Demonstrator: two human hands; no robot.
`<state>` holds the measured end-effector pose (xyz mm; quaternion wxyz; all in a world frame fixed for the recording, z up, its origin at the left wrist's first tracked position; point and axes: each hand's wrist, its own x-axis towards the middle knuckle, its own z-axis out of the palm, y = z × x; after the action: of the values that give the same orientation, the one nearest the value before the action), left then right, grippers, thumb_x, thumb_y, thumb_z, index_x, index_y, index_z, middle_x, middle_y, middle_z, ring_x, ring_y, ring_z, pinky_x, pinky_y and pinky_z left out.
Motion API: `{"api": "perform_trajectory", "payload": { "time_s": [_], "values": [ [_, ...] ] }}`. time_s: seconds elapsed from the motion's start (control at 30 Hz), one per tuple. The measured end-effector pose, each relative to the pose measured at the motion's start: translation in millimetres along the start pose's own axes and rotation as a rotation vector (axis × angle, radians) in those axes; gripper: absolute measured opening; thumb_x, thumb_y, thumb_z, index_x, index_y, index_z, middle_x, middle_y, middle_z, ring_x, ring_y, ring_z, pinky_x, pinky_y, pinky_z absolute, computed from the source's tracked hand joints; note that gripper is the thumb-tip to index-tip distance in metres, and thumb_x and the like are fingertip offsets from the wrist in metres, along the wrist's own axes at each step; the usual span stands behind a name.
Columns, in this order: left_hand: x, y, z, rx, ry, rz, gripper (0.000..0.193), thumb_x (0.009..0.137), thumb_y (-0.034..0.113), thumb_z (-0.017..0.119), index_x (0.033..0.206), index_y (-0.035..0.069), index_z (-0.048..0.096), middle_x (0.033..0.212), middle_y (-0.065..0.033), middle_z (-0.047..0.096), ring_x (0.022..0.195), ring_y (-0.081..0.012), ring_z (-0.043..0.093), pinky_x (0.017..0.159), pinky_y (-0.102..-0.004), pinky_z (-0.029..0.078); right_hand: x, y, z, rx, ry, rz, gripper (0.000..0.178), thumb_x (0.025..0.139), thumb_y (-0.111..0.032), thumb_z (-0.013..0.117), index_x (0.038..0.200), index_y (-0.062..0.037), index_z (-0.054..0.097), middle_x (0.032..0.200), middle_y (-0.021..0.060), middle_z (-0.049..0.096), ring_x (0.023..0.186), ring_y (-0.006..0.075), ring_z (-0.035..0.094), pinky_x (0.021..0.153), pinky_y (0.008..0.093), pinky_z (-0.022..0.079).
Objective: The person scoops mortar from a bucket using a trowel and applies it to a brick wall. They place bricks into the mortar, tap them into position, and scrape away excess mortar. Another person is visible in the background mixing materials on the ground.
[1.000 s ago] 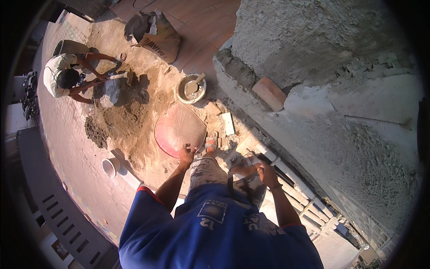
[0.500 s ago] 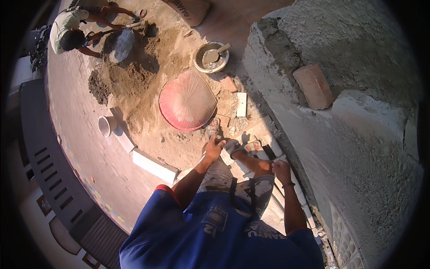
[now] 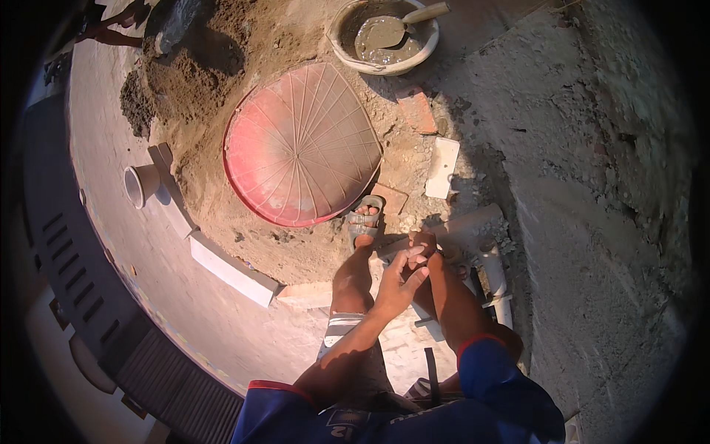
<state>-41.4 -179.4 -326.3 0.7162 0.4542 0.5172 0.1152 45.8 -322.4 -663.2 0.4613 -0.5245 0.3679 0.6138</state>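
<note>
My left hand [image 3: 397, 287] is held out over the ground, its thumb apart from its fingers, with nothing visible in it. Close in front of it, my right hand [image 3: 424, 241] is bent downward near some pipes, and the left fingertips overlap it. The right fingers are mostly hidden, so I cannot see whether they hold anything. Just beyond the hands lie a flat piece of brick [image 3: 390, 199] and a white tile strip [image 3: 442, 168]. My sandalled foot [image 3: 365, 214] stands to the left of them.
A large upturned red basin [image 3: 296, 155] lies ahead. Behind it stands a tub [image 3: 347, 55] of wet mortar with a trowel [image 3: 388, 38] in it. Pale pipes [image 3: 492, 270] run beside a rough wall [image 3: 592, 222]. A small bucket [image 3: 140, 185] and white slabs [image 3: 233, 270] are left.
My hands have come together from apart, the right leaving my knee area. My view has dipped closer to the ground; the brick on the wall ledge is out of view.
</note>
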Motion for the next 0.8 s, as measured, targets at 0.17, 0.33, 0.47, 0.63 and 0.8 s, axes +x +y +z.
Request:
{"api": "perform_trajectory", "payload": {
  "time_s": [0.17,0.33,0.47,0.63,0.8],
  "values": [
    [-14,7,-25,-0.292,0.083,-0.267,0.038,0.096,0.016,0.061,0.128,-0.001,0.049,0.105,-0.0068,0.062,0.095,-0.0149,0.061,0.091,-0.0301,0.045,96,6,46,-0.326,0.356,-0.064,0.042,0.082,-0.017,0.071,0.121,-0.0096,0.059,0.132,0.0116,0.051,0.124,0.0317,0.045,0.087,0.0503,0.052],
    [-29,6,-43,-0.396,0.22,-0.319,0.037,0.097,0.018,0.059,0.128,-0.002,0.049,0.106,-0.0092,0.063,0.095,-0.016,0.062,0.092,-0.0319,0.045,69,21,126,-0.153,0.42,-0.038,0.056,0.078,-0.019,0.077,0.128,-0.0112,0.055,0.147,0.0089,0.036,0.132,0.0329,0.034,0.089,0.0514,0.051],
    [-29,-2,-48,-0.471,0.212,-0.309,0.037,0.097,0.017,0.06,0.127,-0.001,0.049,0.106,-0.0101,0.064,0.094,-0.0169,0.063,0.091,-0.0326,0.046,81,6,90,-0.344,0.307,0.044,0.079,0.069,-0.025,0.084,0.137,-0.0186,0.045,0.145,0.0086,0.037,0.127,0.0329,0.038,0.085,0.047,0.05],
    [-30,-15,-51,-0.462,0.234,-0.297,0.034,0.096,0.016,0.061,0.125,-0.001,0.051,0.103,-0.0091,0.063,0.091,-0.0173,0.064,0.088,-0.0327,0.048,41,-22,111,-0.551,0.201,-0.229,0.06,0.063,-0.021,0.085,0.115,-0.0068,0.059,0.124,0.0128,0.056,0.107,0.0278,0.054,0.082,0.0444,0.049],
    [-34,-50,-49,-0.49,0.302,-0.266,0.032,0.094,0.017,0.064,0.121,0.002,0.054,0.098,-0.0057,0.062,0.082,-0.0157,0.062,0.08,-0.0313,0.051,-68,-57,130,-1.379,0.579,-1.13,0.051,0.06,-0.023,0.083,0.099,-0.0038,0.058,0.1,0.0194,0.06,0.097,0.0406,0.057,0.083,0.0496,0.046]
  ]
}}
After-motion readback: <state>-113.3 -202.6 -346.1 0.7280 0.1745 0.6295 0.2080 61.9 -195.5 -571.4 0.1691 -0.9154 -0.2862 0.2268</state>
